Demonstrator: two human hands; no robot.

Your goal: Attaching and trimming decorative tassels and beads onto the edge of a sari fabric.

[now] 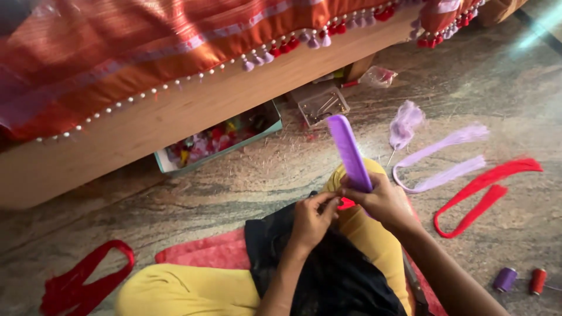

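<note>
Purple plastic comb (349,152) — flat, toothed — gripped upright by right hand (380,202); left hand (310,219) pinching red thread (346,203) against it.

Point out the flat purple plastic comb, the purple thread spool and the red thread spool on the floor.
Flat purple plastic comb (349,153), head view, middle of its flat body above the right hand.
Purple thread spool (504,279), head view, side of the spool.
Red thread spool (538,281), head view, side of the spool.

purple comb (349,153) | long, flat plastic | tilted upright over the knee | red thread tuft (346,203) | small, just below the comb
</note>
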